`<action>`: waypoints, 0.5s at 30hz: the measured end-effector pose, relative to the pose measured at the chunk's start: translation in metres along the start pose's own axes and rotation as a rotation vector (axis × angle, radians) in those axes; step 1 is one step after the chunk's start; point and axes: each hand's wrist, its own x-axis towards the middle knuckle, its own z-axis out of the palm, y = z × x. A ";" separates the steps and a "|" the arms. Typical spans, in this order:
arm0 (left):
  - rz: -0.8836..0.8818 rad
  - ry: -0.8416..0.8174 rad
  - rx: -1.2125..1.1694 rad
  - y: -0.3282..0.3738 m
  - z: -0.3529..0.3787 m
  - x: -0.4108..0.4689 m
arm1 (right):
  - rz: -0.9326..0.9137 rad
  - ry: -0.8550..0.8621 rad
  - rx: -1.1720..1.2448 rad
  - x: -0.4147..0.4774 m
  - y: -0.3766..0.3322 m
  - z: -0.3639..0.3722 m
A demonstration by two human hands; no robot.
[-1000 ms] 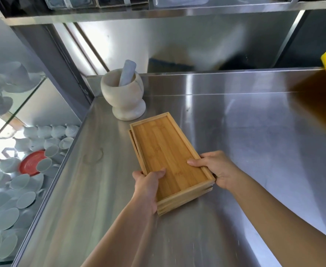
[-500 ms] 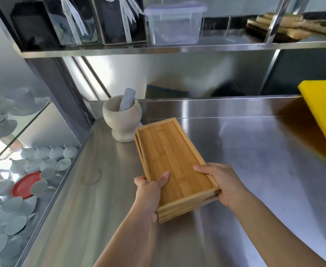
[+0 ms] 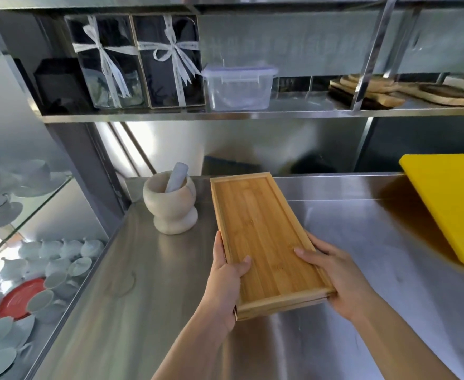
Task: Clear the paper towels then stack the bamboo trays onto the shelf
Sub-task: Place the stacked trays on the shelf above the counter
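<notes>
Left hand: the left hand grips the near left corner of the stack of bamboo trays, thumb laid on the top tray's floor, fingers wrapped under the edge.
Right hand: the right hand clasps the near right corner of the same stack, thumb over the rim onto the inner surface, fingers hidden beneath.
Trays: the stack is held between both hands above the steel counter, its long side running away from the person, far end tilted up. At the near end a second edge shows under the top tray; how many trays lie below cannot be told.
Counter items: a pale stone mortar with a pestle leaning inside stands just left of the stack's far end; a yellow cutting board lies at the right, well apart from the trays.
Shelf: the steel shelf above the counter carries two dark gift boxes tied with white ribbon, a clear plastic lidded container and wooden boards further right.
Left side: behind glass, white cups and a red plate sit on lower levels.
</notes>
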 end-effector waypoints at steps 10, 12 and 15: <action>0.017 -0.043 0.066 0.011 0.027 0.017 | -0.003 0.074 0.035 0.006 -0.009 -0.022; 0.038 -0.065 0.121 0.023 0.041 0.029 | -0.028 0.105 0.035 0.013 -0.024 -0.029; 0.064 -0.121 0.164 0.046 0.068 0.051 | -0.085 0.153 0.016 0.026 -0.054 -0.042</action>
